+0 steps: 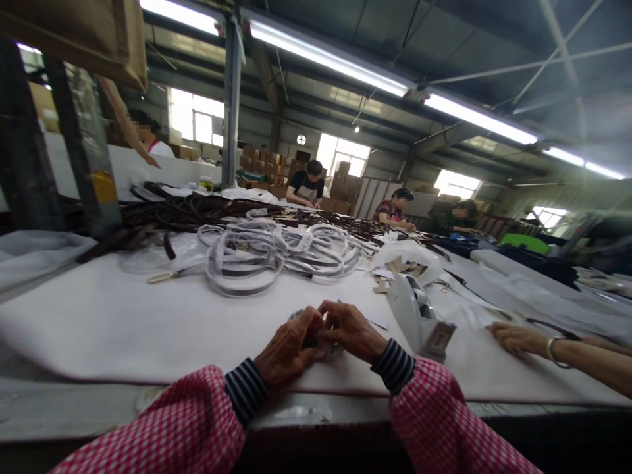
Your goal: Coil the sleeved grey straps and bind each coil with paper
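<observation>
My left hand (pixel 289 349) and my right hand (pixel 350 329) meet at the near edge of the white felt-covered table (pixel 123 322). Both have their fingers curled round a small object (pixel 320 342) pressed between them; it is mostly hidden and I cannot name it. Red-checked sleeves with striped cuffs cover my wrists. Just right of my right hand stands a plastic-wrapped strap piece with a metal buckle (pixel 437 336).
A heap of plastic-wrapped straps (pixel 276 253) lies mid-table, with dark brown straps (pixel 197 210) behind it. A metal tool (pixel 170 275) lies left of the heap. A co-worker's hand with a bracelet (pixel 523 339) rests on the table at right. Other people work farther along the table.
</observation>
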A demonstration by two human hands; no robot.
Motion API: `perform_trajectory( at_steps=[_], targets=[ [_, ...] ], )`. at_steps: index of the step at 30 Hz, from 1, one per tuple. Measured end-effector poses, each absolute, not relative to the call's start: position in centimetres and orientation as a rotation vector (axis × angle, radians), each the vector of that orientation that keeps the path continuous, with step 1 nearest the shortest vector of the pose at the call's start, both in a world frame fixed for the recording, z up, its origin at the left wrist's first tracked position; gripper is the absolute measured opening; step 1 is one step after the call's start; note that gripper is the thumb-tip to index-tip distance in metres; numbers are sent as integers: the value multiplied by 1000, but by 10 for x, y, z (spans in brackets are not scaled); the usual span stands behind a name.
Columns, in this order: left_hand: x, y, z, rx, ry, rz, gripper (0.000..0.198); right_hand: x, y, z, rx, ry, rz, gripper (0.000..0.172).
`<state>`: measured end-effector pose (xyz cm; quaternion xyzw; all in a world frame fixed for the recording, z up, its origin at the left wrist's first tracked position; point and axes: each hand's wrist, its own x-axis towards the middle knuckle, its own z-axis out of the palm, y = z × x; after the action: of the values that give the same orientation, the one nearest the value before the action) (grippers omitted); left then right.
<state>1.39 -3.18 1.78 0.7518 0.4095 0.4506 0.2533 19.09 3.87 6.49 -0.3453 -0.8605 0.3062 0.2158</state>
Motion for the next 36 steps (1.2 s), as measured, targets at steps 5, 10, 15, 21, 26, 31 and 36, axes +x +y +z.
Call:
perform_trajectory(
  at_steps=[5, 10, 15, 21, 26, 31, 36],
  targets=[
    [12, -33, 16, 2025, 1205, 1228, 38, 189, 47, 70, -891, -2524, 1016, 7],
    [-3, -30, 23, 2311, 1513, 972, 31, 188, 51, 62, -833, -2457, 1061, 7],
    [-14, -26, 25, 2464, 1355, 788, 15, 184, 57, 63, -898, -2498, 1114, 7],
    [-12, -27, 28, 2407, 1304, 790, 18, 175, 67, 85, -986, -2650, 1357, 14],
    [-10, -27, 30, 2428, 1370, 763, 18, 169, 67, 100, -926, -2899, 1254, 11],
    [-9, -28, 28, 2456, 1383, 752, 23, 169, 35, 93, -712, -3107, 88, 14],
    [-10, -27, 21, 2440, 1369, 774, 19, 177, -1, 63, -570, -2912, -429, 14]
  ],
)
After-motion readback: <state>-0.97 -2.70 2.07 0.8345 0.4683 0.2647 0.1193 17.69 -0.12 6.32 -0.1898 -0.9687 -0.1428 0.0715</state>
